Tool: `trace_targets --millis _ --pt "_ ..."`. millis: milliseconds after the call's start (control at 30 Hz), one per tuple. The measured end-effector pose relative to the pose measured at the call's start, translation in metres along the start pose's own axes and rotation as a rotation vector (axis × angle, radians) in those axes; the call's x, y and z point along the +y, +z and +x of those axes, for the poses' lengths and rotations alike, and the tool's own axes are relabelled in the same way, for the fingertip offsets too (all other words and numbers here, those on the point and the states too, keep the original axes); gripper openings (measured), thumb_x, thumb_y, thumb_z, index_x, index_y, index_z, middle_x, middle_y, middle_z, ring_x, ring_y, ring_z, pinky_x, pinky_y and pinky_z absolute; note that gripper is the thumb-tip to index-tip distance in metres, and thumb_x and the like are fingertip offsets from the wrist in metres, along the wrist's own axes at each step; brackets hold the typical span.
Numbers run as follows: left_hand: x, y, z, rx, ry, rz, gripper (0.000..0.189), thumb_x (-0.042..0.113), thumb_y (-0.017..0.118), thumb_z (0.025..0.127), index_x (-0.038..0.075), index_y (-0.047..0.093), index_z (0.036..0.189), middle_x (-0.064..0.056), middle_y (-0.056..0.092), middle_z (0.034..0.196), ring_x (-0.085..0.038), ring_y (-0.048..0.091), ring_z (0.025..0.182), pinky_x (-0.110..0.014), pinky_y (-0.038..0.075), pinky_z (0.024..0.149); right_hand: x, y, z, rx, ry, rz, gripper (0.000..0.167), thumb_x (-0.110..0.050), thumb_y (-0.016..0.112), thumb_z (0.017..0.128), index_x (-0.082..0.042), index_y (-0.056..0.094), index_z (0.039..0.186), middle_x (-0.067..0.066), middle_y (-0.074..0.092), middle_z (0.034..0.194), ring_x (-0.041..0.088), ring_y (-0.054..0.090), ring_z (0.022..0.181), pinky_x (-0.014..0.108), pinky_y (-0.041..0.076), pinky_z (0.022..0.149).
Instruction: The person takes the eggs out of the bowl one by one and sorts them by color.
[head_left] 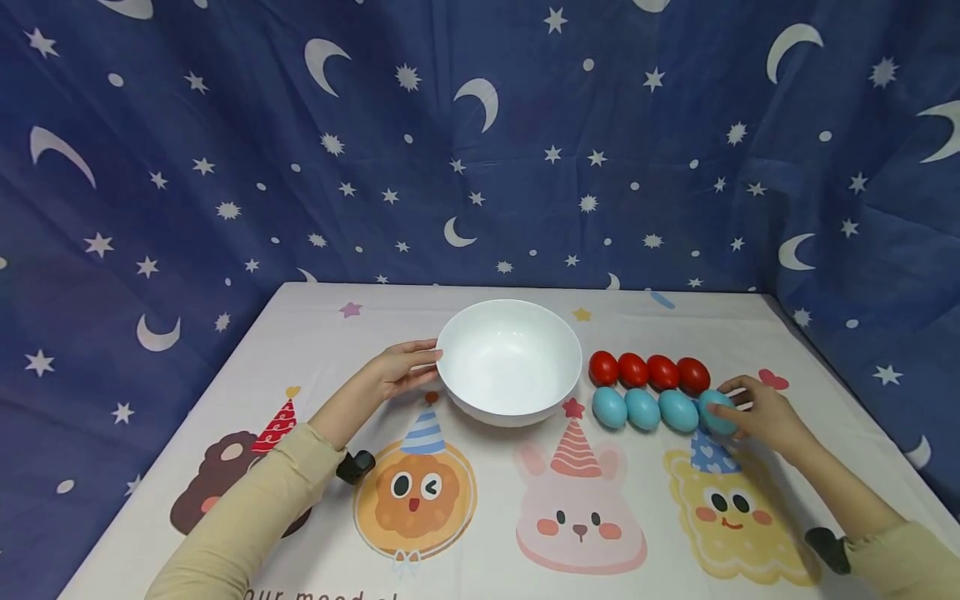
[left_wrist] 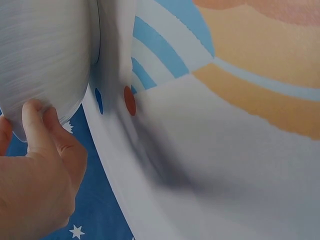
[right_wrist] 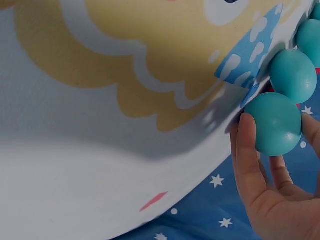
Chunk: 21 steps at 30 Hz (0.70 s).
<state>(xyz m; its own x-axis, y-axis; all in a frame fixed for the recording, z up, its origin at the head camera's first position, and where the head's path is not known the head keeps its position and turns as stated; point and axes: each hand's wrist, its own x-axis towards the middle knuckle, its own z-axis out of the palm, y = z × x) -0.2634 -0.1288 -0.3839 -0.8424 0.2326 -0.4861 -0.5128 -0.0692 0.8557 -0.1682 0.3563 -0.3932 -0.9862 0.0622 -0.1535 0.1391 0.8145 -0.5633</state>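
A white bowl (head_left: 506, 362) stands at the middle of the table. My left hand (head_left: 408, 368) is at its left side, with fairly straight fingers (left_wrist: 36, 125) touching the bowl's outer wall (left_wrist: 45, 55). On the right, my right hand (head_left: 765, 415) pinches a light blue egg (right_wrist: 275, 124) between thumb and fingers. This egg (head_left: 717, 412) is at the right end of a row of blue eggs, right beside its neighbour (head_left: 678, 410). Behind them lies a row of red eggs, the rightmost red egg (head_left: 693, 377) close to my right fingertips.
The rows run from near the bowl's right side, starting with a red egg (head_left: 603, 368) and a blue egg (head_left: 610, 407). A white tablecloth (head_left: 480, 517) with cartoon prints covers the table. Behind it hangs a dark blue curtain (head_left: 525, 167) with moons and stars.
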Motion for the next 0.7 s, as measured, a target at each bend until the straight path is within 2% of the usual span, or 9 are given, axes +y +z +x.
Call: trace_targets --millis 400,700 --pt "0.0001 -0.0025 0.0013 -0.001 -0.011 -0.004 0.055 0.006 0.056 0.094 0.005 0.036 0.144 -0.004 0.055 0.104 -0.006 0.063 0.074 -0.014 0.059 0.075 0.0037 0.0045 0.0059 -0.032 -0.015 -0.010 0.053 -0.027 0.065 0.089 0.013 0.045 0.116 0.040 0.050 0.109 0.020 0.061 0.072 0.033 0.062 0.060" --pt "0.0004 -0.0006 0.0027 -0.014 -0.003 0.007 0.055 0.007 0.055 0.095 0.005 0.033 0.146 -0.006 0.053 0.112 -0.006 0.063 0.075 -0.014 0.058 0.079 0.0021 -0.0002 0.0083 -0.069 0.003 -0.024 0.056 -0.030 0.063 0.089 0.014 0.046 0.118 0.039 0.052 0.109 0.023 0.062 0.076 0.035 0.063 0.065"
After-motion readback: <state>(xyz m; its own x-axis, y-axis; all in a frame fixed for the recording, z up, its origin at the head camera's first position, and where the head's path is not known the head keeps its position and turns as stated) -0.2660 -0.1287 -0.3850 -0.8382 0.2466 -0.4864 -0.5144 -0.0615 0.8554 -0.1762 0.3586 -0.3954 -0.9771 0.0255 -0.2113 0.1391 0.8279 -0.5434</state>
